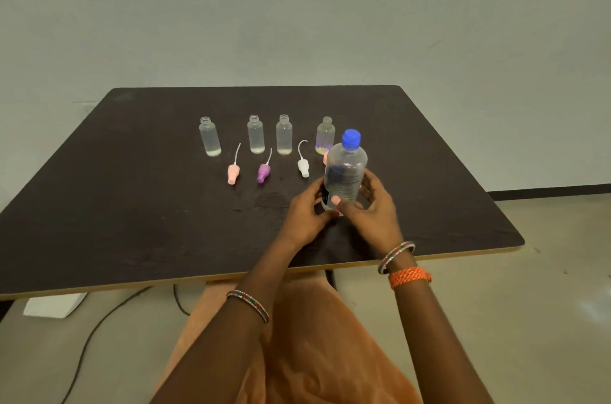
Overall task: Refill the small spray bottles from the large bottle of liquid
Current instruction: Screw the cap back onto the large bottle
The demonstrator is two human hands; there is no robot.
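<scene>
A large clear bottle (345, 168) with a blue cap stands upright on the dark table (132, 205). My left hand (307, 215) and my right hand (373, 208) both grip its lower part. Behind it stand several small open spray bottles in a row: the leftmost (209, 137), one (255, 135), one (284, 135), and a labelled one (325, 136) partly hidden by the large bottle. Spray tops with thin tubes lie in front of them: pink (233, 172), purple (263, 171) and white (303, 165).
The table's front edge (231, 276) runs close to my lap. A black cable (99, 327) and a white block (54, 304) lie on the floor under the table's left side. A pale wall stands behind the table.
</scene>
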